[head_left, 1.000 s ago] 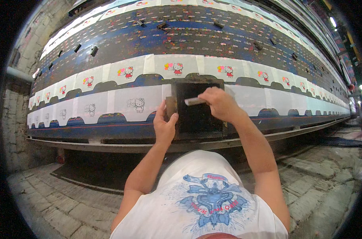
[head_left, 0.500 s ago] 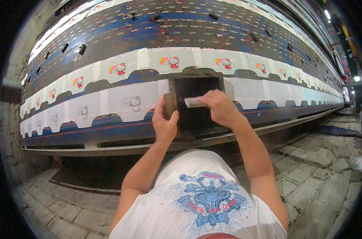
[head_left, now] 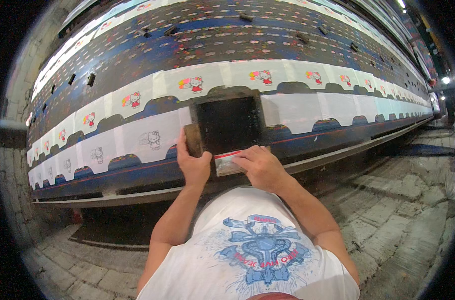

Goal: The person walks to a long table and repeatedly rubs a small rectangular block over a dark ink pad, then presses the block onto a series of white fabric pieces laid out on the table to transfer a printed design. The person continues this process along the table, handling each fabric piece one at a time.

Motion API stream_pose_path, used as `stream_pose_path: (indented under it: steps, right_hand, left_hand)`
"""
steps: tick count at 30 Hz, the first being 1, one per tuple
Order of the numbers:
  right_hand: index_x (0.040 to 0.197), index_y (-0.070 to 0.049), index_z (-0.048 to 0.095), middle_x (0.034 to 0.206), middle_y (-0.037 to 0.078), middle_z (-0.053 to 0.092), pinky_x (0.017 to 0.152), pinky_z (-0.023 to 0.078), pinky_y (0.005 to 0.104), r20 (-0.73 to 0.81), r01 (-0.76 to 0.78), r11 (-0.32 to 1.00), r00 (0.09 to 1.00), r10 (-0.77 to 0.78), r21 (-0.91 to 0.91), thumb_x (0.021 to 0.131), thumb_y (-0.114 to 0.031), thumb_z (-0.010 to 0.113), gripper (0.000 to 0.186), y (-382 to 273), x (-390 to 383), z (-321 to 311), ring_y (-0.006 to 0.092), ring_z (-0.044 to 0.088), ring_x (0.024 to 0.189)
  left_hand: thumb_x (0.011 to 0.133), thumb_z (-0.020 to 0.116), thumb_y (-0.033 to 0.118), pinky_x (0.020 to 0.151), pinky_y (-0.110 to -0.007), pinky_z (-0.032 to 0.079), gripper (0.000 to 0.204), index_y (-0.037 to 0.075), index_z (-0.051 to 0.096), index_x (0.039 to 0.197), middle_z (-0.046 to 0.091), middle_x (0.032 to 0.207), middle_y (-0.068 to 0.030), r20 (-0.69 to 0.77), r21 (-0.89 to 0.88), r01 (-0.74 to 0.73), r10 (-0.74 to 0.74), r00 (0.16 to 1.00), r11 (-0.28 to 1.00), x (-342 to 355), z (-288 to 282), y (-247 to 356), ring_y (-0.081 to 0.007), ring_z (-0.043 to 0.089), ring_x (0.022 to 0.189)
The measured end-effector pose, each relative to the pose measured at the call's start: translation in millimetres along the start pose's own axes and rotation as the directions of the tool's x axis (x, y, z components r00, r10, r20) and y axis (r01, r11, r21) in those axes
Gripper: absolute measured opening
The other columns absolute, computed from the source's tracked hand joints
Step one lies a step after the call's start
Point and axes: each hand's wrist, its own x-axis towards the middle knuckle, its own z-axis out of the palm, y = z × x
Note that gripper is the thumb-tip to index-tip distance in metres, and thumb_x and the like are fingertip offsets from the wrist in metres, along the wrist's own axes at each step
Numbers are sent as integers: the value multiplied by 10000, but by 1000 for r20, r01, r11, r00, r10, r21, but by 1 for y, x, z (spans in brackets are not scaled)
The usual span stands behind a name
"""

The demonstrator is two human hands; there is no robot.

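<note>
A screen-printing frame (head_left: 259, 112) with a dark mesh (head_left: 228, 122) lies over the near row of white cut pieces. My left hand (head_left: 195, 169) is closed around the wooden left side (head_left: 193, 141) of this frame, thumb toward the mesh. In my right hand (head_left: 261, 168) is a squeegee with a pale blade and a red strip (head_left: 228, 164), held flat across the frame's near end. Left of the frame, a white piece (head_left: 137, 142) bears a black outline of a cartoon cat. The piece under the frame is hidden.
Behind runs a row of white pieces with coloured cat-and-balloon prints (head_left: 192, 86). Plain white pieces (head_left: 307, 111) continue to the right. Small dark blocks (head_left: 91, 80) sit on the long paint-spotted table (head_left: 132, 57). Its near rail (head_left: 137, 198) passes before me, above a stone floor (head_left: 387, 210).
My right hand has drawn the squeegee from the middle of the mesh to the near end of the frame. The left hand keeps its hold. The whole view has shifted slightly.
</note>
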Motion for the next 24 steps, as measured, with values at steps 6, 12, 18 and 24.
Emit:
stream_pose_path:
  steps: [6,12,18,24]
  right_hand:
    - [1335,-81,818,1342,105,769,1064,568,511,-124,21,993,992,-6,120,819,70,765,540,42,-40,-23,342,715,1247]
    - [1344,-76,821,1337,111,767,1088,566,507,-145,-43,996,988,54,82,774,117,712,611,112,-105,-76,352,713,1267]
    - [1340,-55,814,1315,131,761,1103,563,516,-182,-13,997,983,26,71,776,137,697,607,177,-161,-121,373,706,1272]
    - [1310,-53,813,1327,139,761,1079,569,505,-157,82,995,985,-73,51,821,75,721,514,201,-168,-133,366,715,1255]
  left_hand:
    - [780,694,-102,1311,-421,444,987,-51,461,1737,602,1653,-217,-66,-44,-121,118,991,992,-19,39,28,-301,605,1524]
    - [793,693,-98,1313,-421,449,986,-54,446,1747,585,1678,-229,-20,-82,-129,128,992,988,-49,148,47,-313,607,1529]
    - [778,712,-87,1297,-401,452,998,-54,461,1743,634,1613,-213,-47,-149,-65,58,997,987,-74,242,62,-300,622,1498]
    - [787,692,-117,1268,-380,476,994,-17,472,1751,650,1589,-183,-29,-235,2,-9,1000,972,-77,261,75,-256,646,1456]
